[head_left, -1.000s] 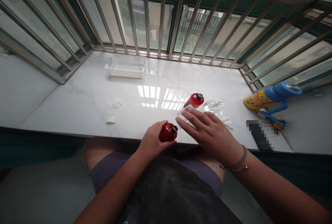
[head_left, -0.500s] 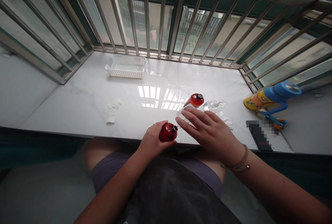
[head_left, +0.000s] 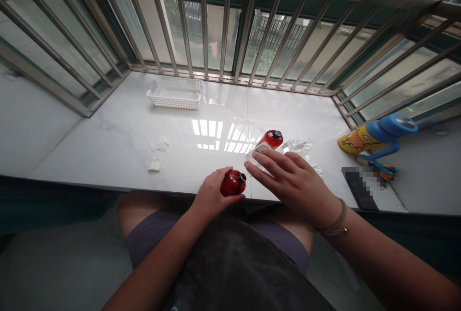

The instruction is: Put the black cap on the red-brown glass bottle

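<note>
Currently the two hands are apart, a small gap between them at the near edge of the white counter (head_left: pixel 118 157). Left hand (head_left: pixel 212 188): fingers and thumb wrapped round the body of a red bottle (head_left: pixel 232 183), whose dark neck faces the right hand and appears uncapped. Right hand (head_left: pixel 290 179): back uppermost, fingers extended over a clear item (head_left: pixel 264 146), which is mostly covered; cannot tell whether it is gripped or merely touched. Bracelet (head_left: pixel 336 219) on the right wrist.

Just beyond the right fingertips: a second red bottle (head_left: pixel 271 139), dark cap on, lower part hidden behind the clear item. Beyond the right knuckles: crumpled clear plastic (head_left: pixel 298 145); nearer the same hand, a white scrap (head_left: pixel 318 168), partly hidden by it.

Left of the left hand, well apart: two small white pieces (head_left: pixel 154 165), one farther out than the other. Farther beyond the left hand: a white perforated basket (head_left: pixel 175 104), near the window bars (head_left: pixel 205 27).

To the right of the right hand: a dark flat object (head_left: pixel 355 186), partly pixelated. Past it, a blue and yellow flask (head_left: pixel 355 140) with a blue handle, and just beside that a small orange and blue item (head_left: pixel 389 171), details unclear
</note>
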A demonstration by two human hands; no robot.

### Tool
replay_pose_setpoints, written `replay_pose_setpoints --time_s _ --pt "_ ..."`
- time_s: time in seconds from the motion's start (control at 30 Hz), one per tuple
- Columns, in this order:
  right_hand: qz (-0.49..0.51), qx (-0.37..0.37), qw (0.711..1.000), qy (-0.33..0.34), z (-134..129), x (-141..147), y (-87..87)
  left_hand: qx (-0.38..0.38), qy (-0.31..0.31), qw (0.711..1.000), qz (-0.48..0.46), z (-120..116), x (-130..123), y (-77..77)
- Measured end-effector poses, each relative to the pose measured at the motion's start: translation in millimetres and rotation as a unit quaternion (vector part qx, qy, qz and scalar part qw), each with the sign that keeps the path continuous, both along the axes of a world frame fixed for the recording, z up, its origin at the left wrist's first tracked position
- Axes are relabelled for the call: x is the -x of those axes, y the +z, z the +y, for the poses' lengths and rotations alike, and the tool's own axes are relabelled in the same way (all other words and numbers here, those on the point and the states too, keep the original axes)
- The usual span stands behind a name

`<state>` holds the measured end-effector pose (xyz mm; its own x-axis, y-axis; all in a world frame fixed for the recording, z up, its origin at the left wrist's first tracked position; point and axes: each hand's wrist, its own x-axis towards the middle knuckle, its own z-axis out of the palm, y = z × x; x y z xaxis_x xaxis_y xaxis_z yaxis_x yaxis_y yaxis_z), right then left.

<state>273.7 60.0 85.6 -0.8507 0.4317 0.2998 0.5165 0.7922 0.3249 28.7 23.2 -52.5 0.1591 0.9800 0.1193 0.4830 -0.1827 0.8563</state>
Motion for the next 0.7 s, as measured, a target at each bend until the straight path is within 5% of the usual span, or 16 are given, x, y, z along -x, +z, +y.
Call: replay_pose_setpoints --time_s 0.7 --pt "0.005 -0.017 1.0 0.004 2.5 0.9 6.2 0.012 0.001 1.0 -0.006 4.2 -0.9 0.4"
